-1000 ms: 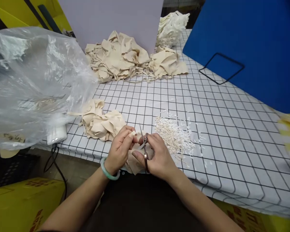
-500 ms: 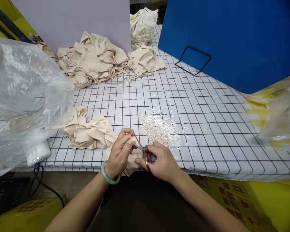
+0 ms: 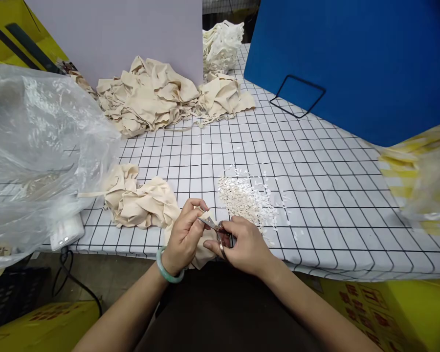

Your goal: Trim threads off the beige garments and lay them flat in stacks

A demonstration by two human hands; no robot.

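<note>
Between the fingers of my left hand (image 3: 186, 235) is pinched the edge of a beige fabric piece (image 3: 206, 248), which hangs over the table's front edge. My right hand (image 3: 246, 247) grips small metal scissors (image 3: 214, 226); their blades point left and lie at the fabric corner by my left fingertips. Beige cloth (image 3: 143, 200) lies bunched to the left of my left hand and runs toward it. Just beyond my right hand is a scatter of small white and cream clippings (image 3: 247, 198). My right fingers partly cover the scissor handles.
A heap of beige fabric (image 3: 150, 95) lies at the back left, with a white bundle (image 3: 223, 46) behind it. Clear plastic (image 3: 44, 127) covers the left side near a white power strip (image 3: 68, 231). A blue board (image 3: 344, 63) and black wire frame (image 3: 298, 95) are back right.
The view has shifted slightly, so the table things sit a little lower and further right. The scissor blades, spread around the fabric corner before, now look closer together.
</note>
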